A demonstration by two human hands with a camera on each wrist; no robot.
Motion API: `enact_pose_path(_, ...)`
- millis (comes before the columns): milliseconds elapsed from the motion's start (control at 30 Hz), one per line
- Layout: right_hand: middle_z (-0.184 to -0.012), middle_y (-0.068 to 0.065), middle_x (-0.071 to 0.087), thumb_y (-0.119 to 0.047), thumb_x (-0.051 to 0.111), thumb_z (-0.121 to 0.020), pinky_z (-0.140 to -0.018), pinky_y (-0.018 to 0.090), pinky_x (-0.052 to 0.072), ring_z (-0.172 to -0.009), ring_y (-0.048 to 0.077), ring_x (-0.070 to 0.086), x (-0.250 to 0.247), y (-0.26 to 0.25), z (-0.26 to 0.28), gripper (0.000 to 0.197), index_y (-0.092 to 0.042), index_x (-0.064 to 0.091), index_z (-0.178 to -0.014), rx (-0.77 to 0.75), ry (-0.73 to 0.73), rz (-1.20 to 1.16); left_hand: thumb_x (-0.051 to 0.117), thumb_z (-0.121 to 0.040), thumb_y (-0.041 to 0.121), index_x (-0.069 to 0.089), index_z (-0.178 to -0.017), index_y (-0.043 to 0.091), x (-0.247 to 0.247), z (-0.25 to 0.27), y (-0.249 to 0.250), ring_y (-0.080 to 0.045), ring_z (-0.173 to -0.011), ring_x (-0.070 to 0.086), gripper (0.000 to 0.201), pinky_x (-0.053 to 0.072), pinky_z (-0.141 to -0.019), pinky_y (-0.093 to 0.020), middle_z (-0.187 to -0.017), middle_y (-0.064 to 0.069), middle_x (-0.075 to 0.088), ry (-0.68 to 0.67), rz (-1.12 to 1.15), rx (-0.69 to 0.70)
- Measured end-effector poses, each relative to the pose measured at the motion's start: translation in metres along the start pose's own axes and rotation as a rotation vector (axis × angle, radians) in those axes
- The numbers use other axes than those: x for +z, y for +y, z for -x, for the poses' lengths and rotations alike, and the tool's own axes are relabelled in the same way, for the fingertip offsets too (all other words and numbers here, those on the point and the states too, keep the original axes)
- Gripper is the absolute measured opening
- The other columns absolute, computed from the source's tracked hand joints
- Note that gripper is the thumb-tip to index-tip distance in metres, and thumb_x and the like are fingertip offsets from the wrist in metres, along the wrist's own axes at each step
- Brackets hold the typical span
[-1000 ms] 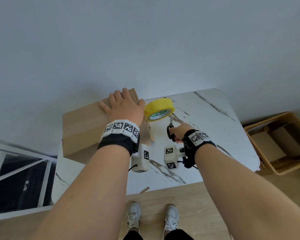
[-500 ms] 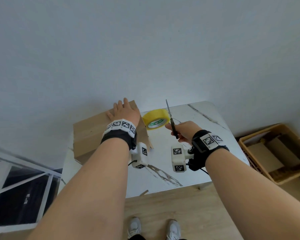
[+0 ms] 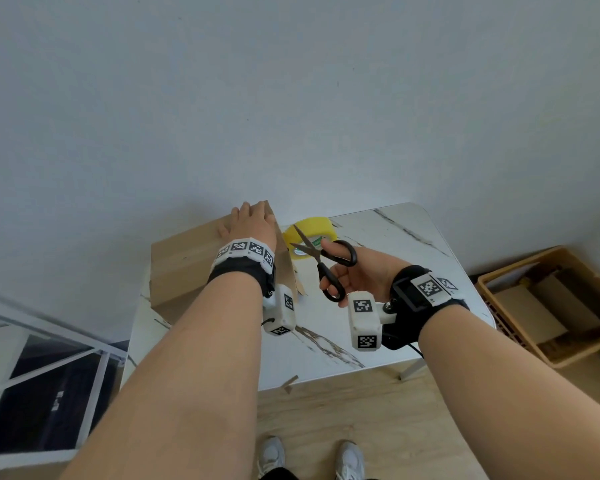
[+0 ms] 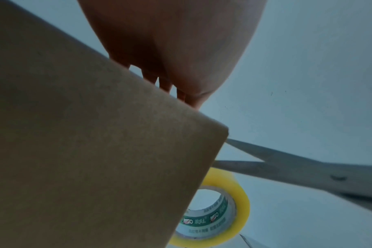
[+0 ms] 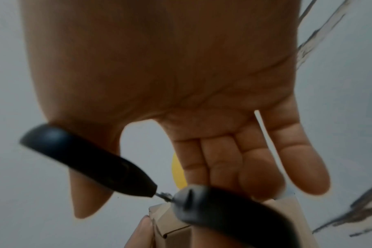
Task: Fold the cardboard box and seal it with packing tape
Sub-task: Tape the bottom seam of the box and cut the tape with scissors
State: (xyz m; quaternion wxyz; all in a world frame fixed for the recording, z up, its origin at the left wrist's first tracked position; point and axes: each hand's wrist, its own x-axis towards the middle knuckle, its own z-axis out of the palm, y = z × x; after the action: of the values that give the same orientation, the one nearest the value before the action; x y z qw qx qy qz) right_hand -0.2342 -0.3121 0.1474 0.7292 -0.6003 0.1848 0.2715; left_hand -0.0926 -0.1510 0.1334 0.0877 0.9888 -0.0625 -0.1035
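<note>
Cardboard box (image 3: 187,265) sits at far-left corner of the marble bench (image 3: 388,244), top closed. Left hand (image 3: 252,225) lies flat on the box top near its right edge, fingers straight, pressing down, not curled round anything. Right hand (image 3: 359,275) grips black-handled scissors (image 3: 321,259), thumb thru one loop, fingers thru the other, blades apart and pointing toward the box's right side. Yellow tape roll (image 3: 310,230) lies on the bench just right of the box, behind the blades; left wrist view shows blades above the roll (image 4: 225,213). Wicker basket (image 3: 492,282) w/ cardboard pieces stands on floor, right of bench.
</note>
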Motion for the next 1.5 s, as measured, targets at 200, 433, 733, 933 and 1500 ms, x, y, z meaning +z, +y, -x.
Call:
enact_pose_path(200,-0.054,0.007,0.064,-0.049,0.046,-0.096,-0.044,0.018,0.047,-0.043,0.015,0.058,0.005,-0.005,-0.003,0.045,-0.005,0.054,-0.091,-0.016,-0.012,-0.041,0.023,-0.102,0.034,0.018,-0.151,0.028,-0.002,0.0,0.0,-0.024,-0.148,0.01,0.049,0.01,-0.118,-0.055,-0.159,-0.001,0.017,-0.001,-0.003,-0.003)
enact_pose_path(433,-0.055,0.005,0.065,-0.053,0.049,-0.094,-0.045,0.018,0.048,-0.044,0.014,0.059,0.013,-0.006,-0.024,0.05,-0.003,0.051,-0.101,-0.04,0.019,-0.045,0.027,-0.1,0.033,0.026,-0.148,0.028,-0.008,0.004,0.003,-0.022,-0.144,0.02,0.048,0.017,-0.116,-0.053,-0.153,0.0,0.027,0.025,-0.015,-0.004)
enact_pose_path(733,-0.056,0.003,0.058,-0.058,0.055,-0.087,-0.049,0.022,0.045,-0.045,0.013,0.052,0.011,-0.006,-0.042,0.053,-0.006,0.059,-0.076,0.044,0.002,-0.08,0.04,-0.092,0.03,0.043,-0.132,0.017,-0.024,-0.004,0.009,-0.029,-0.129,0.035,0.042,0.036,-0.104,-0.045,-0.134,-0.01,0.041,-0.018,0.074,-0.025)
enact_pose_path(933,-0.051,0.001,0.058,-0.05,0.053,-0.093,-0.042,0.018,0.043,-0.04,0.01,0.05,0.007,-0.008,-0.043,0.047,-0.006,0.053,-0.075,0.083,-0.009,-0.175,0.047,-0.089,0.009,0.051,-0.131,0.015,-0.036,-0.022,0.024,-0.029,-0.127,0.045,0.042,0.039,-0.106,-0.037,-0.139,-0.01,0.047,-0.135,0.103,0.125)
enact_pose_path(1500,-0.05,-0.001,0.057,-0.045,0.041,-0.1,-0.046,0.017,0.044,-0.041,0.009,0.049,0.004,-0.002,-0.052,0.049,-0.005,0.053,-0.074,0.017,-0.081,-0.143,0.07,-0.055,0.069,0.064,-0.072,0.022,-0.01,-0.041,0.049,-0.021,-0.082,0.061,0.05,0.033,-0.094,-0.041,-0.075,0.004,0.064,-0.276,-0.331,0.291)
